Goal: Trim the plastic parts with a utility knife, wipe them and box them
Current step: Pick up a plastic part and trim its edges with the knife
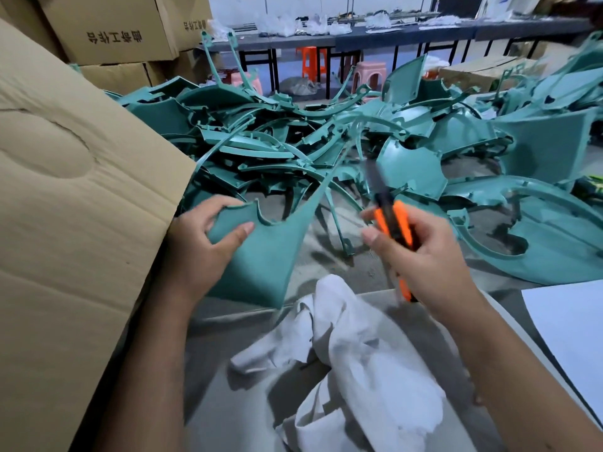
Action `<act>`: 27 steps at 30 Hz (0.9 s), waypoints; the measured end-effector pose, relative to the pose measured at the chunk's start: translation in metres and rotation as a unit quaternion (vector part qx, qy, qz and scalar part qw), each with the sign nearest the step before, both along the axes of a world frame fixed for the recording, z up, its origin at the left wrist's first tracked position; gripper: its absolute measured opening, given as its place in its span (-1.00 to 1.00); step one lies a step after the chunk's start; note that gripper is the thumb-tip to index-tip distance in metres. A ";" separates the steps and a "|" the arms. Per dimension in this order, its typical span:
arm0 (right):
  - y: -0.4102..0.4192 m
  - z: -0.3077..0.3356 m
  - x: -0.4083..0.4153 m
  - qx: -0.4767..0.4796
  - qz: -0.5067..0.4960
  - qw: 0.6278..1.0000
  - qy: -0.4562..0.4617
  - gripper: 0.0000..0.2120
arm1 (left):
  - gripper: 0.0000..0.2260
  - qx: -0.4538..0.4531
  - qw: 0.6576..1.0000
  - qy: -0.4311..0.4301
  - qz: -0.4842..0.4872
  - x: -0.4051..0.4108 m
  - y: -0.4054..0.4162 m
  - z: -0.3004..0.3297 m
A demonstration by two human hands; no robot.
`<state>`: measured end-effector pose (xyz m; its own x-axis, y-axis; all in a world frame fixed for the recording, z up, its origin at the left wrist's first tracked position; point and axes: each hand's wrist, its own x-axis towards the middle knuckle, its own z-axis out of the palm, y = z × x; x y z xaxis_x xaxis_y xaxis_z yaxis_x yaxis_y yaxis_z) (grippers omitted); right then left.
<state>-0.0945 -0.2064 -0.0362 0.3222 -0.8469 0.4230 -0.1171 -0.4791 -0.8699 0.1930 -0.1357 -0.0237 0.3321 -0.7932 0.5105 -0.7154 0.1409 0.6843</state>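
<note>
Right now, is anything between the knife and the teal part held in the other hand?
Nothing visible. The right hand holds the utility knife up, blade blurred, with open air between it and the teal part gripped by the left hand. The white cloth lies below, out of the path.

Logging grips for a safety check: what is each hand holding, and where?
Left hand grips a teal plastic part at its upper left corner. Right hand holds the orange utility knife by its handle, blade out.
</note>
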 end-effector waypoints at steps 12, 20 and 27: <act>-0.001 0.014 -0.003 0.084 -0.011 0.952 -0.294 -0.76 | -0.73 0.103 0.955 0.059 -0.273 -0.033 0.014 0.041; 0.000 0.019 0.001 0.217 -0.048 0.896 -0.384 -0.80 | -0.64 0.114 0.933 0.199 -0.276 -0.033 0.005 0.024; 0.003 0.010 0.019 0.249 0.028 0.894 -0.372 -0.67 | -0.67 0.197 0.934 0.135 -0.265 -0.056 -0.009 -0.004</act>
<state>-0.0757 -0.2030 -0.0267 0.1562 -0.9813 0.1125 0.5943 0.0024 -0.8043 0.1375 -0.1445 -0.0277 -0.0868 -0.9914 0.0984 -0.4111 0.1256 0.9029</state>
